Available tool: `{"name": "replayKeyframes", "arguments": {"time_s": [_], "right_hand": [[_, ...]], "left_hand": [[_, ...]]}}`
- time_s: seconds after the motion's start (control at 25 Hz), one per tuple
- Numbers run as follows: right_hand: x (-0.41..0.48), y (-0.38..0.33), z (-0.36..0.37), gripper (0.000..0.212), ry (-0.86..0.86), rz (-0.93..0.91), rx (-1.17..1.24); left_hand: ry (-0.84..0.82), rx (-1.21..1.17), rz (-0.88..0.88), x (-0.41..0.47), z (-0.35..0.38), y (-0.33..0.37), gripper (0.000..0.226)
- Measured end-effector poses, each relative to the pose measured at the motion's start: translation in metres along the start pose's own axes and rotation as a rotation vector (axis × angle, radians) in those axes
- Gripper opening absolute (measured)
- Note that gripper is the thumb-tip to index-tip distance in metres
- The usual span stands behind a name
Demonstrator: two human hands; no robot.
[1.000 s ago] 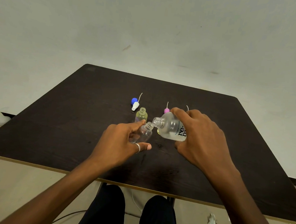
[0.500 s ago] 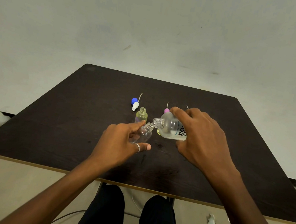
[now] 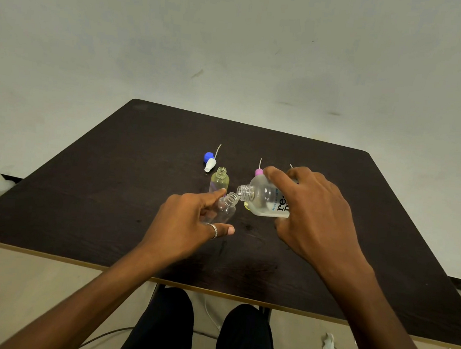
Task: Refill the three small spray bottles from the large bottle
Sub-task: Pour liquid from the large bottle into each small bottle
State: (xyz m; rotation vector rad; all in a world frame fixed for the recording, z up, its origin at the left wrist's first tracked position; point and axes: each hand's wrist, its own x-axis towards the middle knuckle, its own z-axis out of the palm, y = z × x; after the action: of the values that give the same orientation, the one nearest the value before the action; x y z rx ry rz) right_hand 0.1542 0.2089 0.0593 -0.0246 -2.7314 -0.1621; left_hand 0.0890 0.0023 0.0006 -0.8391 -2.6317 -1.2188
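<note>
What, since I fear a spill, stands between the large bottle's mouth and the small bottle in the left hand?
Nothing visible. The large bottle, tilted in the right hand, has its uncapped mouth right beside the open neck of the small bottle; the left hand grips that bottle's body, clear of the gap.

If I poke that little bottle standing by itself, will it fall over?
Probably. The small standing bottle looks tall and narrow, so a poke could tip it. Its neck is open, so what's inside might spill. It looks like light plastic.
</note>
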Motion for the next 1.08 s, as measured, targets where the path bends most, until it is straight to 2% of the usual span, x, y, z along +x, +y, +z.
{"name": "replayKeyframes", "arguments": {"time_s": [1.08], "right_hand": [[-0.0006,-0.0015,0.0001,0.084,-0.014,-0.010,-0.049]], "left_hand": [[-0.013,0.012,-0.011,-0.0021,0.0041,-0.0031,0.078]]}}
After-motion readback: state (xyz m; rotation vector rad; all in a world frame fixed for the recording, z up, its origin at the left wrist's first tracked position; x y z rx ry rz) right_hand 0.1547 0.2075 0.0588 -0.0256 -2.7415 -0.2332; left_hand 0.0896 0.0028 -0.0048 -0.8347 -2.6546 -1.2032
